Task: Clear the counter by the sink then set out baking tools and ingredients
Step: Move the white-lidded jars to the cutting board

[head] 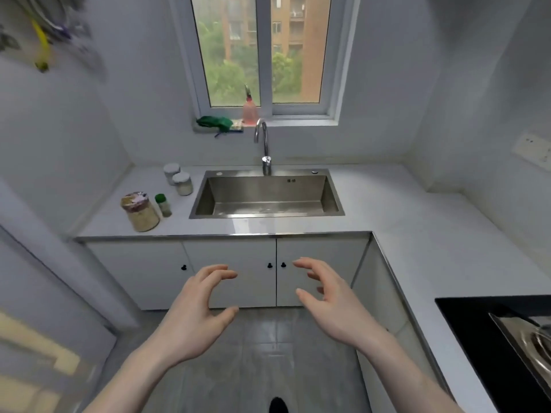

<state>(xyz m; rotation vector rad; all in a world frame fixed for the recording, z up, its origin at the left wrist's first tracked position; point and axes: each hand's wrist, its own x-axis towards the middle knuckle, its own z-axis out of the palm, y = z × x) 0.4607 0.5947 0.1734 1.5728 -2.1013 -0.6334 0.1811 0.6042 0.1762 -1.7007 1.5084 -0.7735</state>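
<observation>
Four lidded jars (140, 212) stand left of the steel sink (266, 194); both hands (196, 311) loosely curled, holding nothing.

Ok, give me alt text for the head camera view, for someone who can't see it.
Two bare hands, the left hand and right hand, hover open and hold nothing in front of white cabinets below a steel sink. Left of the sink, on the counter, stand four jars: a large grain jar, a green-capped bottle and two white-lidded jars.

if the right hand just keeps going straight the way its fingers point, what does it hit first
Probably the white cabinet door under the sink, near its black knob. The right hand holds nothing, and nothing shows between; depth is unclear.
</observation>
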